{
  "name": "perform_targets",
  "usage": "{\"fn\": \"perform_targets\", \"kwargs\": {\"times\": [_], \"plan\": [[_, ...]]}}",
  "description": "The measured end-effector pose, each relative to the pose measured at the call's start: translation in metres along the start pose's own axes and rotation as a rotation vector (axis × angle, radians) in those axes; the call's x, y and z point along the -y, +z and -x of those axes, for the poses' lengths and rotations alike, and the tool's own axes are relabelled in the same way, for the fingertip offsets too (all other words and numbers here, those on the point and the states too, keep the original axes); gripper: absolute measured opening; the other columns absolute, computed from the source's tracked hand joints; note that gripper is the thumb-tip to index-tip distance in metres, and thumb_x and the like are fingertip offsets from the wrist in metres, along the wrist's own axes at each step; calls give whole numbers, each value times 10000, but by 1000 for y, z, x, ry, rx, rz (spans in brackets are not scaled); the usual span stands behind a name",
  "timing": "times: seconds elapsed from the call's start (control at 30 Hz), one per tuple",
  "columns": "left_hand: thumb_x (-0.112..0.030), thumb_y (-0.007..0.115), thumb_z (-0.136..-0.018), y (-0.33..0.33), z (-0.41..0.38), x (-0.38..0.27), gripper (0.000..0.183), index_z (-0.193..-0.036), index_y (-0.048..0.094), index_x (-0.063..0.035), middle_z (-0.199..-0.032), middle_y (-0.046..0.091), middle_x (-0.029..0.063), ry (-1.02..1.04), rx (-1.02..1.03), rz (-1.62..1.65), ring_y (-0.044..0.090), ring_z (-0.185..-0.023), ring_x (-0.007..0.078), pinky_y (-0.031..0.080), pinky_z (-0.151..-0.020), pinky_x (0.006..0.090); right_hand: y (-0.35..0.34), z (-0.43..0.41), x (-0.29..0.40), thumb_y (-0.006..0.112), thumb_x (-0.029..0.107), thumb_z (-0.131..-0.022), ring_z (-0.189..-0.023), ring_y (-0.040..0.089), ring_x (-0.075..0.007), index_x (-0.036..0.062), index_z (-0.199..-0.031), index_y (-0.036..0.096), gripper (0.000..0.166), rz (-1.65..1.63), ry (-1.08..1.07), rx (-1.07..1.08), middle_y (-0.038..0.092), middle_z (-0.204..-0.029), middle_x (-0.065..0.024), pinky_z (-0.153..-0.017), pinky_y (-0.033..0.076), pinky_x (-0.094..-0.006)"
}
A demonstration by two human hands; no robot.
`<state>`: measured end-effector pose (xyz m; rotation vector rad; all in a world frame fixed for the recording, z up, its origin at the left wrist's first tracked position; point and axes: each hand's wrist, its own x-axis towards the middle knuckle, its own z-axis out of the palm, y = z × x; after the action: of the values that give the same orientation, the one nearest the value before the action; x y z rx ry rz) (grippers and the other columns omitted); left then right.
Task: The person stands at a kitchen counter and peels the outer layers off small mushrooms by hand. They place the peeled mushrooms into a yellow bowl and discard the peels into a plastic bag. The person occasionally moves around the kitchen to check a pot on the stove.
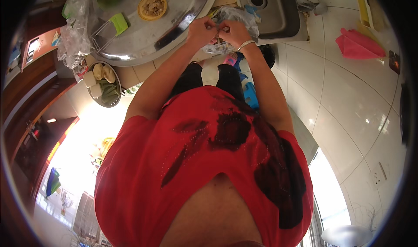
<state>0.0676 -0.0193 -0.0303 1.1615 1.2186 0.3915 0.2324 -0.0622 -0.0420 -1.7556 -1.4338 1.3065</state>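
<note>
Both my hands meet over a clear plastic bag at the counter's edge. My left hand has thumb and forefinger pinched together around a small pale piece, mostly hidden by the fingers. Bent close against it, my right hand pinches another small pale-brown piece; a bracelet rings that wrist. What the pieces are is too small to tell. Brownish bits show in the bag under my fingers. Up and to the left, a yellow bowl holds a heap of light-brown pieces.
The bowl stands on a large round metal tray, near a green-handled utensil and crumpled plastic bags. A steel sink adjoins on the right. Left lies a dish of leaves and pale blocks. A blue plastic object stands below.
</note>
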Motion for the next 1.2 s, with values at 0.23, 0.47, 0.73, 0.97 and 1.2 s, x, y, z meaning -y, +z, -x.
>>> {"fn": "perform_targets", "kwargs": {"times": [0.23, 0.47, 0.73, 0.97, 1.2], "plan": [[-30, 633, -796, -1, -2, 3, 150, -901, 587, 67, -707, 641, 127, -73, -21, 108, 688, -583, 191, 587, -484, 306, -8, 1, -6, 662, 175, -766, -683, 668, -239, 20, -915, 675, 216, -5, 31, -143, 692, -805, -128, -650, 535, -350], [-70, 600, -838, -3, -2, 23, 213, -995, 576, 72, -731, 652, 141, -82, 20, 238, 680, -558, 211, 587, -492, 309, -14, -26, 109, 608, 94, -900, -657, 646, -123, 30, -984, 641, 111, -352, -355, -406, 663, -793, -50, -609, 517, -240], [-315, 601, -878, -5, -28, 80, 310, -1000, 628, -31, -828, 683, 97, 812, -231, -767, 662, -867, 267, 506, -759, 413, 94, -107, 143, 618, 119, -895, -865, 644, -260, 85, -1101, 612, 209, 277, -812, -603, 641, -1033, -77, -738, 526, -347], [-57, 557, -865, -14, -5, 21, 166, -1006, 583, 28, -788, 621, 110, -144, 88, 245, 680, -696, 210, 595, -587, 318, 23, -75, 108, 568, 134, -938, -833, 646, -183, 67, -1023, 645, 132, -98, -468, -521, 662, -927, -49, -738, 514, -296], [-23, 467, -894, -19, -4, 4, 134, -1014, 517, 8, -952, 625, 144, -120, 107, 335, 672, -870, 264, 599, -708, 386, 0, -19, 69, 586, 175, -880, -1092, 559, -313, 126, -1156, 594, 280, 417, -160, -752, 609, -1141, -130, -904, 444, -463]]}}
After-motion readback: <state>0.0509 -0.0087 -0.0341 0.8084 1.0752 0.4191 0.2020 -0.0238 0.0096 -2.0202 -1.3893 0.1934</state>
